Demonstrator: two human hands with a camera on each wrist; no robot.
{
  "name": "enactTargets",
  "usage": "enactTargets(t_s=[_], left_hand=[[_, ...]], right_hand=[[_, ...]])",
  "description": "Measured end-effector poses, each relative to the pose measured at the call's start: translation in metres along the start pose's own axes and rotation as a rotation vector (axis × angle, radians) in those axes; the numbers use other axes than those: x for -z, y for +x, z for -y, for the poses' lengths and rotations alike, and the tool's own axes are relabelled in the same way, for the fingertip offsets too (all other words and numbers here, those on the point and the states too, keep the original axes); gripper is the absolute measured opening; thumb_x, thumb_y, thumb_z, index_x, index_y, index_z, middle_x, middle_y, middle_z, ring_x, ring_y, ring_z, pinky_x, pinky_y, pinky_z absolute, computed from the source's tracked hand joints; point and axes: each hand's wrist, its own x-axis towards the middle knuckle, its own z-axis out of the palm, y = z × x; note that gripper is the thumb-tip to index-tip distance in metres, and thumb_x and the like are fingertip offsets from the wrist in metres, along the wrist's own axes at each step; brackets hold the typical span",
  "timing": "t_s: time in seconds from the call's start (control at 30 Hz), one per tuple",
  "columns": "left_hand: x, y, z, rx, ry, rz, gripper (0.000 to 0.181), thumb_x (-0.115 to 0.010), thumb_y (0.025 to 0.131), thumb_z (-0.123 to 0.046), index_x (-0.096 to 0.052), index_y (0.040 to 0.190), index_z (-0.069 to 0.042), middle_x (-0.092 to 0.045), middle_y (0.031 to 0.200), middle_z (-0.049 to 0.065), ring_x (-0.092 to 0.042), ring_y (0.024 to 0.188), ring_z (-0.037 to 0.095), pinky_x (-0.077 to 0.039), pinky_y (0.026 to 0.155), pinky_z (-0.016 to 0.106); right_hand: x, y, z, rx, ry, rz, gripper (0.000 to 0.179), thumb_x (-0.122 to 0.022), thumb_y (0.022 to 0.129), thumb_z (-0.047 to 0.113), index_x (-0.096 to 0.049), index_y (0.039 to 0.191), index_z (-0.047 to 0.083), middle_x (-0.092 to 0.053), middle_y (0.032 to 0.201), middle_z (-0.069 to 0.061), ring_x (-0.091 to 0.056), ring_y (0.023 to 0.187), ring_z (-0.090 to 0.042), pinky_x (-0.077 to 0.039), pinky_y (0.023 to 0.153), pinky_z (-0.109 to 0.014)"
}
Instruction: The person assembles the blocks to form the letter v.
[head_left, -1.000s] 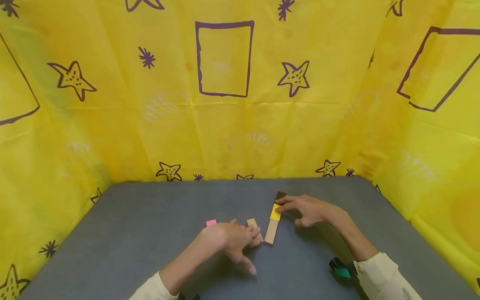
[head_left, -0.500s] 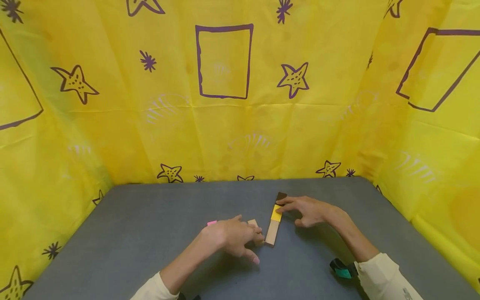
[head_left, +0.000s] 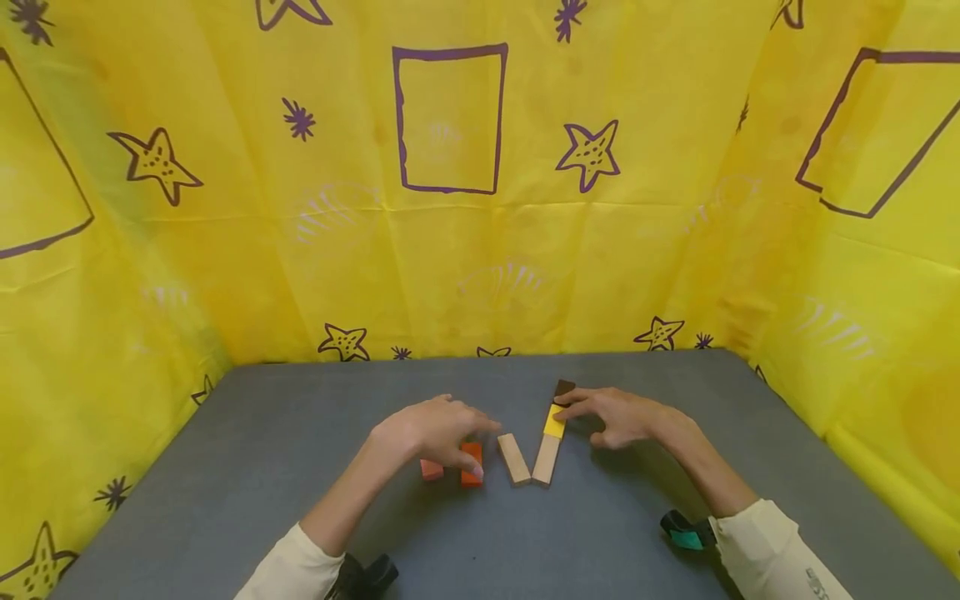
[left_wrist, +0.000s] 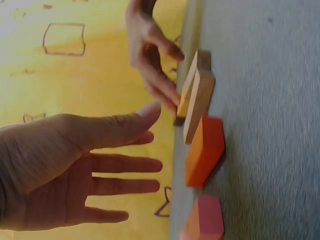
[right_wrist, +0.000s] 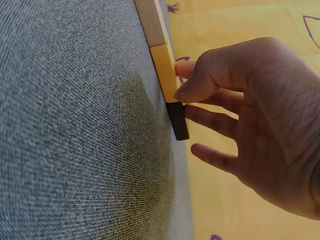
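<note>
A line of blocks lies on the grey table: a dark brown block at the far end, a yellow block in the middle and a plain wooden block nearest. My right hand has fingertips at the yellow and dark brown blocks, not curled round them. A second wooden block slants to meet the line's near end, forming a V. My left hand hovers with straight fingers above an orange block and a pink block. It holds nothing.
Yellow patterned cloth hangs behind the table and along both sides. Black straps sit near both wrists, the right one with a green patch.
My left hand has come away from the slanted wooden block, moving left and up. That block and the orange one show more fully now. The right hand stays where it was.
</note>
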Motion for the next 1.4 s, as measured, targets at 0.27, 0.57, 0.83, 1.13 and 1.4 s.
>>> enactTargets(t_s=[0.27,0.57,0.83,1.13,1.4], left_hand=[[-0.008,0.001,0.013,0.03,-0.062,0.02,0.043,-0.088,0.084,-0.04,-0.073,0.116,-0.015,-0.073,0.11,-0.001,-0.061,0.092,0.012,-0.057,0.089,0.033],[-0.016,0.008,0.01,0.082,-0.085,0.053,0.046,-0.091,0.08,-0.04,-0.059,0.107,-0.02,-0.062,0.093,-0.004,-0.054,0.081,0.011,-0.047,0.076,0.027],[-0.016,0.01,0.01,0.085,-0.069,0.056,0.046,-0.091,0.081,-0.038,-0.057,0.107,-0.02,-0.06,0.092,-0.004,-0.052,0.081,0.011,-0.045,0.075,0.027],[-0.017,0.013,0.007,0.086,-0.044,0.081,0.051,-0.087,0.086,-0.037,-0.055,0.121,-0.021,-0.058,0.097,-0.005,-0.054,0.086,0.012,-0.047,0.078,0.029],[-0.008,0.008,0.009,0.114,-0.094,0.017,0.046,-0.08,0.092,-0.032,-0.052,0.125,-0.018,-0.056,0.092,-0.003,-0.053,0.084,0.015,-0.044,0.073,0.032]], right_hand=[[-0.001,-0.001,0.0,-0.013,0.011,-0.011,0.063,-0.064,0.085,0.0,-0.062,0.147,0.014,-0.051,0.159,-0.014,-0.05,0.145,-0.045,-0.043,0.113,-0.066],[-0.001,0.0,-0.001,-0.007,0.011,-0.008,0.063,-0.063,0.086,0.0,-0.061,0.147,0.015,-0.051,0.16,-0.013,-0.049,0.146,-0.044,-0.045,0.113,-0.064],[-0.002,0.002,-0.002,-0.009,0.025,-0.011,0.064,-0.062,0.086,0.0,-0.061,0.148,0.016,-0.05,0.16,-0.011,-0.048,0.147,-0.043,-0.044,0.113,-0.064],[-0.002,0.0,0.001,0.003,0.011,-0.028,0.062,-0.063,0.085,0.0,-0.063,0.146,0.013,-0.053,0.158,-0.014,-0.051,0.144,-0.044,-0.046,0.112,-0.063],[0.0,0.0,0.004,-0.013,0.016,-0.017,0.061,-0.062,0.086,-0.001,-0.063,0.146,0.012,-0.051,0.159,-0.014,-0.05,0.145,-0.044,-0.047,0.112,-0.062]])
